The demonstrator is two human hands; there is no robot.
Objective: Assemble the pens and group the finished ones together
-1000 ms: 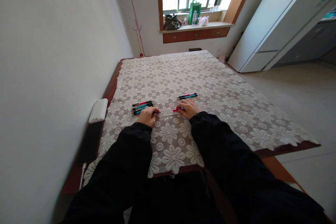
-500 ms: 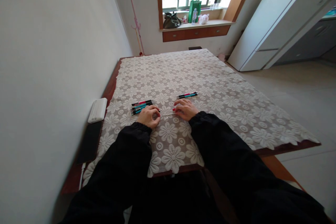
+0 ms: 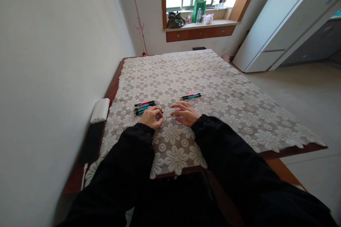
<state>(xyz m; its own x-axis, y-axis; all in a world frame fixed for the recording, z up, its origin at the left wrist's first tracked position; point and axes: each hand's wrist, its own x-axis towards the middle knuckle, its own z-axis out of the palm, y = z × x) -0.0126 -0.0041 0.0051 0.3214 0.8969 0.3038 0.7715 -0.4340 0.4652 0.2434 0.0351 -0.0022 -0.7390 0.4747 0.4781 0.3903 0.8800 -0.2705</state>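
Note:
My left hand rests on the lace tablecloth with thumb and fingers curled into a pinch; a small dark tip shows at the fingertips, but what it belongs to is hidden. Across a narrow gap, my right hand is open, its fingers spread toward the left hand. A pinkish-red piece shows between its fingers, partly covered. A thin whitish strip lies between both hands, too small to name. Several teal, red and black pens lie beside my left hand. Beyond my right hand lie a red and a teal pen.
The flower-patterned tablecloth covers a dark wooden table. Along its left edge are a white power bank, a black phone and a white cable. The wall stands close on the left.
My right hand has spread its fingers from a pinch on the thin whitish strip and reaches slightly farther left. My left hand keeps its pinch. The view has shifted slightly.

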